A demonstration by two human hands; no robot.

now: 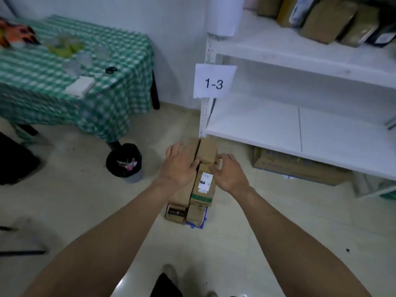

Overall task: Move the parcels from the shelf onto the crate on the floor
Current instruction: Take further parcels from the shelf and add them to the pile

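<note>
Several brown cardboard parcels are stacked on a blue crate (196, 225) on the floor, in front of the white shelf (300, 61). My left hand (179, 166) lies over the top left parcel (194, 144), its thumb hooked into the gap beside it. The fingers of my right hand (230, 172) pinch the near corner of the top right parcel (209, 150). Below them lies a parcel with a white label (205, 183). More brown and dark parcels (325, 20) stand on the shelf's upper board at the top right.
A paper sign reading 1-3 (214, 82) hangs on the shelf post. A black waste bin (124, 161) stands left of the stack. A table with a green checked cloth (70, 88) fills the left. A flat cardboard box (295, 166) lies under the shelf.
</note>
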